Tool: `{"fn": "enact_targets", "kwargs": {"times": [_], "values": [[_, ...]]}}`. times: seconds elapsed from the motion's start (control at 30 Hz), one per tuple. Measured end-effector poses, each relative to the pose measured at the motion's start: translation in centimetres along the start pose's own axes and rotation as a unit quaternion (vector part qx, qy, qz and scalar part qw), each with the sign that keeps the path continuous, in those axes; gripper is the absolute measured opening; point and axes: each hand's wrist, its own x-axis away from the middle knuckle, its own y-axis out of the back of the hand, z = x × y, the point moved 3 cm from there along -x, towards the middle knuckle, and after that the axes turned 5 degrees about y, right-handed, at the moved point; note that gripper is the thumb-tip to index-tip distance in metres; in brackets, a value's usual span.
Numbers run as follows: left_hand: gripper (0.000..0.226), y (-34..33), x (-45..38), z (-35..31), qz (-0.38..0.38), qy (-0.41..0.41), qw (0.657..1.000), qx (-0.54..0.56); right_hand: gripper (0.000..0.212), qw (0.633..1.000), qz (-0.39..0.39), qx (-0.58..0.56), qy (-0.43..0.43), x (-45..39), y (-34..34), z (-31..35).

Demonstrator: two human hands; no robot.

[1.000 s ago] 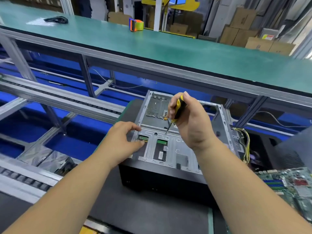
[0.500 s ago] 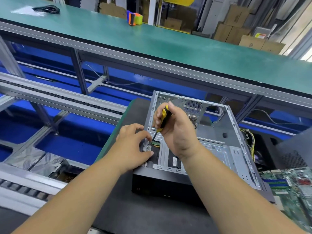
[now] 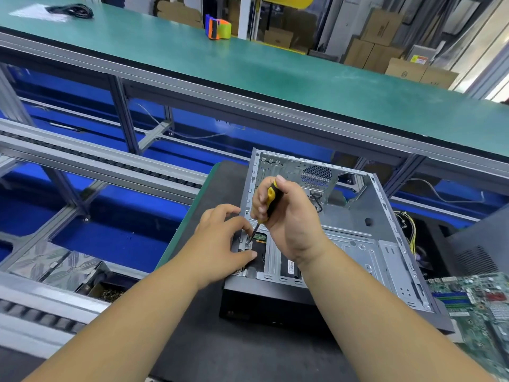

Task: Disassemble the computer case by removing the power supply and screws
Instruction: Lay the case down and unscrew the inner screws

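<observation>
Nearest the viewer, two bare forearms reach in over a dark mat (image 3: pixel 192 340) on the desk, where the computer case (image 3: pixel 385 244) lies on its side with the open face up, which puts its inner screws within easy reach from above. The left hand (image 3: pixel 220 244) rests on the case's near left corner, fingers (image 3: pixel 242 220) loosely bent and thumb pressed beside a screw (image 3: pixel 248 245), probably to steady the frame and guide the tip. The right hand (image 3: pixel 289 224) is wrapped firmly round the yellow-and-black handle of a screwdriver (image 3: pixel 271 199), held nearly upright so its tip meets that screw. A small white label inside the case, near the right wrist, is too blurred to read. To the right lie a green circuit board (image 3: pixel 473 301) and a bundle of yellow wires (image 3: pixel 410 230), well apart from the hands; no power supply can be made out inside the case. Beyond runs a conveyor frame, then a long green bench (image 3: pixel 275 70) carrying an orange and green tape holder (image 3: pixel 217 28). Furthest off stand cardboard boxes (image 3: pixel 385 31); their print and a yellow sticker are illegible.
</observation>
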Motion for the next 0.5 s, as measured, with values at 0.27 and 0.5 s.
{"fn": "enact_targets", "kwargs": {"times": [0.27, 0.5], "values": [[0.035, 0.1, -0.3, 0.0, -0.015, 0.007, 1.000, 0.008, 0.045, 0.997, 0.058, 0.031, -0.035, -0.8, -1.1, -0.3], [0.018, 0.9, -1.0, -0.5, 0.013, -0.007, 0.978, 0.210, 0.036, 0.994, 0.061, 0.074, -0.059, -2.0, -1.4, 0.3]]}}
